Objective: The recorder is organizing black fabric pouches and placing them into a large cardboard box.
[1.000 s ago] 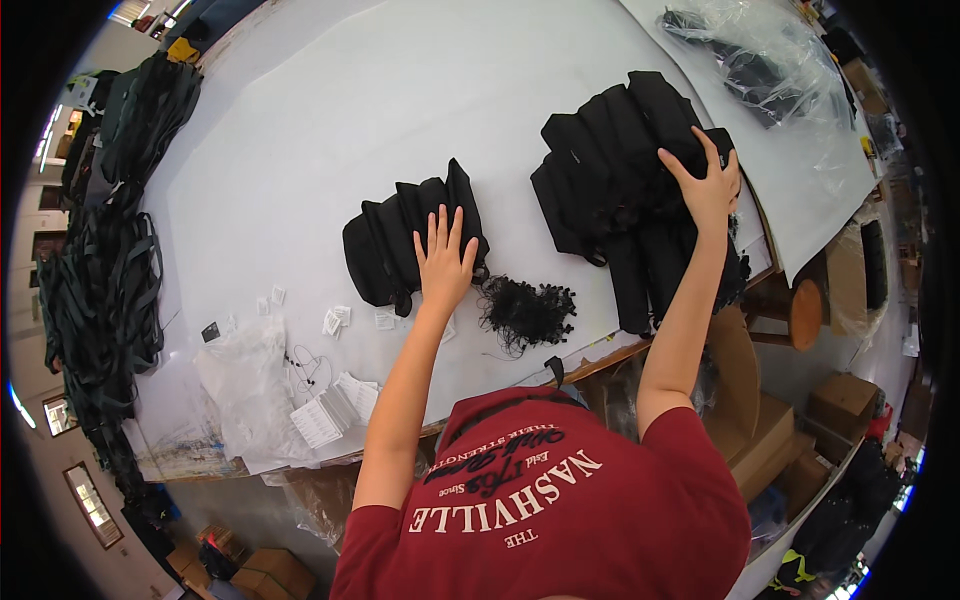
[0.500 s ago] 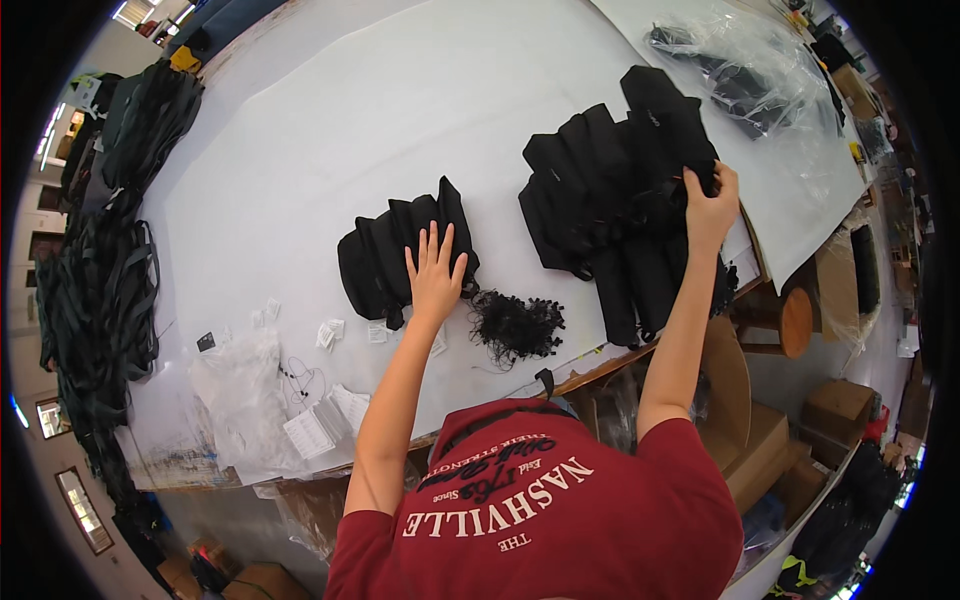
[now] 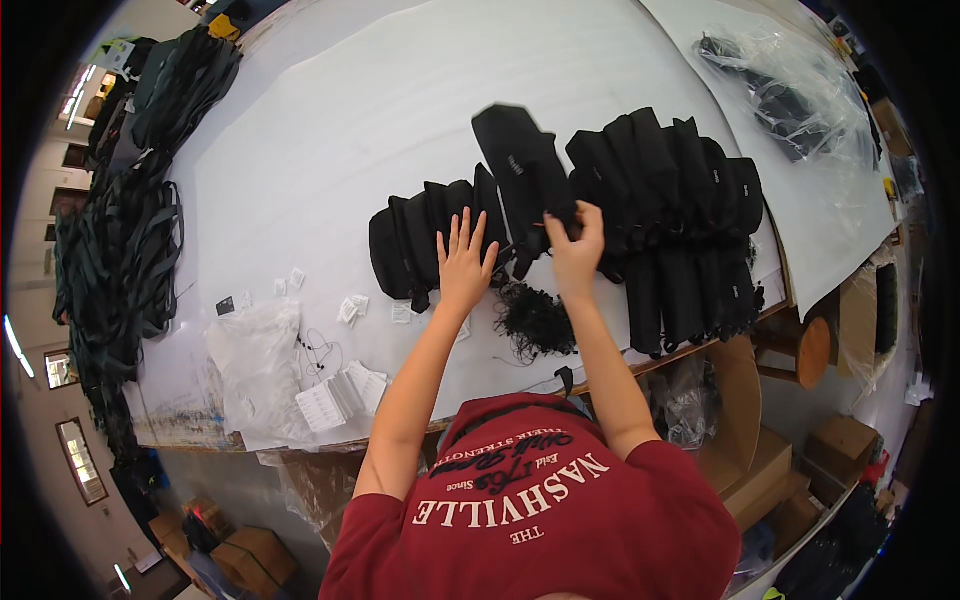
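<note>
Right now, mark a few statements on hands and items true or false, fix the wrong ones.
1. The right hand grips a black pouch. True.
2. The left hand is balled into a fist. False: its fingers are spread over the left row of black pouches.
3. The stack of white cards is right of the tangle of black strings. False: it is left of it.
4. A whitish plastic bag lies left of those cards. True.

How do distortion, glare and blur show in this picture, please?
In the head view, the wide white worktable appears bowed; there too, glints streak the crumpled clear plastic wrap, and the long black fabric pouch in the bare right hand looks slightly blurred.
</note>
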